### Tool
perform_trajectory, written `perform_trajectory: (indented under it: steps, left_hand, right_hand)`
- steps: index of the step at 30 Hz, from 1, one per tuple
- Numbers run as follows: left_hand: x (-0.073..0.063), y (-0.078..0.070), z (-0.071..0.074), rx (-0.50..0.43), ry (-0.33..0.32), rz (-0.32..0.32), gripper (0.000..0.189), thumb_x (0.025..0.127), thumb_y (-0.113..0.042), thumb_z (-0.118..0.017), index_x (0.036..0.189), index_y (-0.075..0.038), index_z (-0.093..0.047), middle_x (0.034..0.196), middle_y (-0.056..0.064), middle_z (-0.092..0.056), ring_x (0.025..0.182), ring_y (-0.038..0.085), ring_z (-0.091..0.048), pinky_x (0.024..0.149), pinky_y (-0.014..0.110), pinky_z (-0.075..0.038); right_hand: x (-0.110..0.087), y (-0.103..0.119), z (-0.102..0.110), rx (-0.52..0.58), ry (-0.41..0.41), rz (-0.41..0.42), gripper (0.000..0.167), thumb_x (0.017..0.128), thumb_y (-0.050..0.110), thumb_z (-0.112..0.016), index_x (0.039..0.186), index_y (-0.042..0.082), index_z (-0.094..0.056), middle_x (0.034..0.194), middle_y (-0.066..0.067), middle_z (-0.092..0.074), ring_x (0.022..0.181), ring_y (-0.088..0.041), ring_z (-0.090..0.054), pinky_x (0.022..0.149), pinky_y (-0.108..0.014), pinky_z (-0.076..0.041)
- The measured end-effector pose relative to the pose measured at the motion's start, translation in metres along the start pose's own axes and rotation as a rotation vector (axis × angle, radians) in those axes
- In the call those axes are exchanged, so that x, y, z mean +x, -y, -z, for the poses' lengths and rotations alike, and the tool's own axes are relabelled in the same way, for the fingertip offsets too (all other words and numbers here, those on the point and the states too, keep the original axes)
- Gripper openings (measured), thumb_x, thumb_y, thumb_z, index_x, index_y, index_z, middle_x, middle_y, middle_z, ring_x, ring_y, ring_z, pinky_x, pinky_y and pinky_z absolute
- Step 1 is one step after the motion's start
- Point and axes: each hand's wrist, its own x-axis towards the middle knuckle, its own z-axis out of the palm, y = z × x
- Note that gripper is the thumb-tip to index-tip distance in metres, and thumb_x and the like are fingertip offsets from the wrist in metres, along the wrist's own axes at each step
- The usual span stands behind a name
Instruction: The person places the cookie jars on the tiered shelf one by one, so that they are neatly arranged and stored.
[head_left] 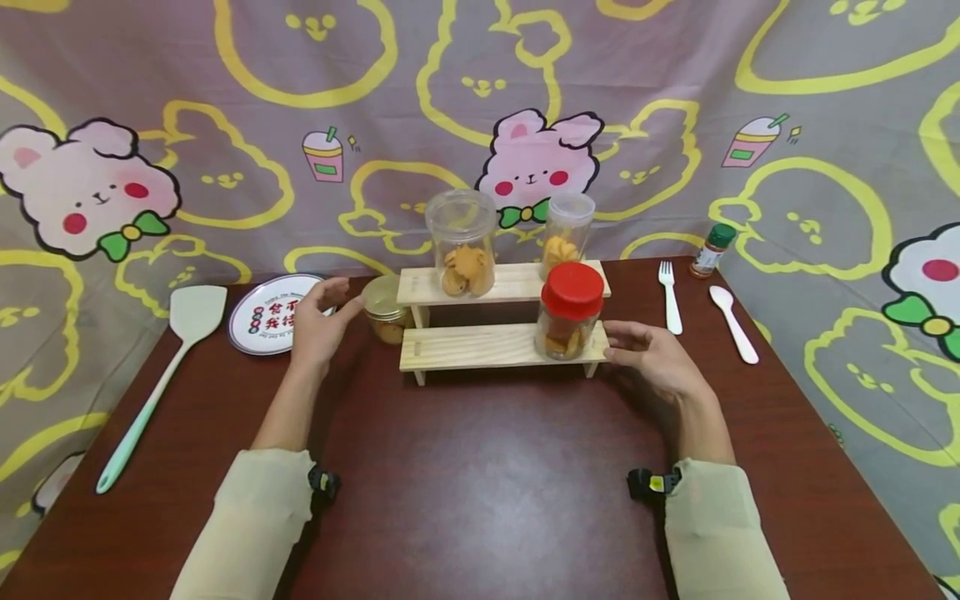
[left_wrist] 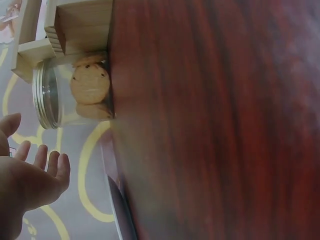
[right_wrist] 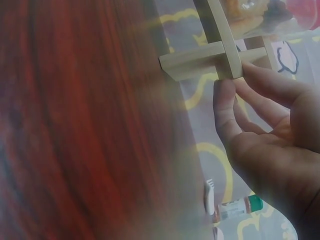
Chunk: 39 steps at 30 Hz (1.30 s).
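A two-step wooden shelf [head_left: 480,348] stands at the back middle of the table. My right hand [head_left: 656,358] is at the right end of its lower step; in the right wrist view the thumb and a finger [right_wrist: 226,105] pinch that board's end. My left hand [head_left: 318,325] is held just left of a gold-lidded jar [head_left: 386,310], fingers spread and apart from it. Round cookies [left_wrist: 91,84] show inside that jar in the left wrist view. A red-lidded jar [head_left: 572,310] sits on the lower step. Two clear-lidded jars, one wide [head_left: 461,242] and one narrow [head_left: 567,233], occupy the upper step.
Behind the left hand lies a white plate [head_left: 258,321], with a spatula [head_left: 161,392] farther left. A white fork [head_left: 670,298], a white spoon [head_left: 733,323] and a green-capped spice bottle [head_left: 712,250] are at the right. A patterned cloth [head_left: 645,50] hangs behind the table.
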Motion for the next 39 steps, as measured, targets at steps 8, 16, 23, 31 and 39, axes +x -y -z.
perform_trajectory:
  steps: [8,16,23,31,39]
  left_hand:
    - [0.007,0.004,0.005,0.046,0.084,0.026,0.061,0.084,-0.006,-0.080,0.139,0.002,-0.055,0.136,0.021,-0.054,0.130,0.033,-0.047,0.108,0.046,-0.039]
    - [0.017,0.006,0.011,0.059,0.225,0.072,0.076,0.085,-0.010,-0.080,0.151,-0.004,-0.044,0.152,0.022,-0.042,0.142,0.039,-0.035,0.115,0.052,-0.032]
    - [0.019,0.008,0.014,0.043,0.348,0.089,0.084,0.086,-0.016,-0.082,0.157,-0.009,-0.037,0.158,0.022,-0.034,0.145,0.042,-0.031,0.115,0.054,-0.030]
    - [0.019,0.004,0.005,0.055,0.412,0.053,0.086,0.085,-0.010,-0.081,0.157,-0.004,-0.034,0.156,0.019,-0.039,0.139,0.036,-0.041,0.112,0.049,-0.035]
    - [0.018,-0.003,-0.004,0.054,0.454,0.070,0.089,0.086,-0.011,-0.081,0.158,-0.004,-0.030,0.156,0.016,-0.039,0.136,0.033,-0.043,0.111,0.045,-0.036]
  right_hand:
    - [0.001,-0.003,0.000,0.011,0.004,0.004,0.050,0.095,0.002,-0.068,0.141,-0.008,-0.052,0.132,-0.028,-0.057,0.101,-0.011,-0.064,0.086,-0.029,-0.056]
    - [0.002,-0.003,0.000,0.021,0.008,0.008,0.050,0.095,0.000,-0.068,0.141,-0.009,-0.051,0.132,-0.028,-0.057,0.101,-0.011,-0.064,0.087,-0.029,-0.056]
    - [0.002,-0.003,-0.001,0.023,0.006,0.016,0.049,0.095,-0.001,-0.068,0.140,-0.010,-0.052,0.131,-0.027,-0.058,0.100,-0.010,-0.064,0.086,-0.028,-0.056]
    - [0.002,-0.004,0.000,0.023,0.009,0.014,0.050,0.095,-0.001,-0.067,0.141,-0.010,-0.051,0.131,-0.027,-0.057,0.101,-0.010,-0.063,0.086,-0.028,-0.056]
    - [0.002,-0.003,0.000,0.016,0.009,0.016,0.050,0.095,-0.001,-0.067,0.141,-0.010,-0.051,0.134,-0.028,-0.056,0.102,-0.011,-0.063,0.087,-0.029,-0.056]
